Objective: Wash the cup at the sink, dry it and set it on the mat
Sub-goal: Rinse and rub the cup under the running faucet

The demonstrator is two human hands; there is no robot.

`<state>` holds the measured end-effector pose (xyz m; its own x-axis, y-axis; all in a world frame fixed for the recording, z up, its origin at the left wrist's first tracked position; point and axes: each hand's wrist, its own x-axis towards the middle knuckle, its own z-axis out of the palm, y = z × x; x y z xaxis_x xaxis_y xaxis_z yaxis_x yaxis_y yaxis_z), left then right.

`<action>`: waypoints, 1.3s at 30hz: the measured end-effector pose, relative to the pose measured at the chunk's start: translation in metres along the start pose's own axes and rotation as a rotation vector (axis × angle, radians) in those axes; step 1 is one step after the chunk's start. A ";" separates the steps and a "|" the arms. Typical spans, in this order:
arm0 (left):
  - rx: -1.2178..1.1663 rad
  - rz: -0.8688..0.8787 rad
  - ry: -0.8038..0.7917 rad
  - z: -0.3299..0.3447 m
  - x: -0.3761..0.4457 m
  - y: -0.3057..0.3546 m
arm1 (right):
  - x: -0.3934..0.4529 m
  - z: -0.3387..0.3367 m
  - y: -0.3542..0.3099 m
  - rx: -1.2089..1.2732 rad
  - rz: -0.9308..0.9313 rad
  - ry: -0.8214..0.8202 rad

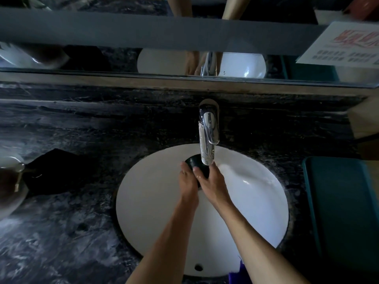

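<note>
The only writing I can find is on the white printed card (pixel 340 45) leaning at the upper right by the mirror (pixel 102 60): red characters across its top and rows of small grey blocks beneath, all too blurred for me to read. The chrome tap (pixel 208 132) carries a faint mark on its lever, also illegible from here; its spout is smooth, polished and beaded with droplets. I see both of my hands over the white oval basin (pixel 256 201), which is glossy ceramic set under a dark, veined stone counter (pixel 71 232). The cup (pixel 196 161) is small, black and rounded, held just below the spout mouth over the far side of the bowl. My left hand (pixel 187 181) wraps it from the left with fingers curled against its wall, and my right hand (pixel 211 181) clamps it from the right, the wet thumb pressed across its dark side. Whether water is running I cannot tell. A dark folded cloth (pixel 53 171) lies on the counter to the left of the basin, matte and angular. At the right edge sits a teal mat (pixel 340 201) with rounded corners and a flat, smooth face. A scrap of purple fabric (pixel 239 272) shows at the near rim.
</note>
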<state>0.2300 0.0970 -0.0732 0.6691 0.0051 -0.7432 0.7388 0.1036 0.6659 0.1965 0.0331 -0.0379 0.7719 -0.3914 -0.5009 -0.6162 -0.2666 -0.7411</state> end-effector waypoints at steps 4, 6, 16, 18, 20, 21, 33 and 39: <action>-0.005 -0.003 -0.139 -0.002 -0.002 -0.001 | 0.009 -0.003 -0.005 0.088 0.156 0.065; -0.072 -0.105 -0.144 -0.003 0.000 -0.001 | 0.011 -0.003 -0.004 0.084 0.194 0.067; -0.166 -0.092 -0.121 -0.002 0.003 0.000 | -0.003 -0.009 0.001 0.089 -0.008 -0.015; -0.149 -0.178 -0.206 -0.003 0.001 0.005 | -0.001 -0.014 0.000 0.187 0.055 0.009; -0.136 -0.292 -0.249 -0.005 -0.001 0.009 | 0.003 -0.018 0.002 0.234 0.069 -0.039; -0.157 -0.338 -0.254 -0.005 0.000 0.009 | 0.003 -0.020 0.003 0.230 0.048 -0.091; -0.434 -0.514 -0.191 -0.006 0.002 0.009 | 0.006 -0.014 0.020 0.209 0.007 -0.126; -0.367 -0.535 -0.227 -0.003 0.008 0.007 | 0.012 -0.014 0.021 0.193 -0.007 -0.027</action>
<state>0.2398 0.1003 -0.0746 0.2498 -0.3454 -0.9046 0.9240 0.3645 0.1160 0.1902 0.0104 -0.0530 0.7815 -0.3658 -0.5055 -0.5715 -0.0945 -0.8151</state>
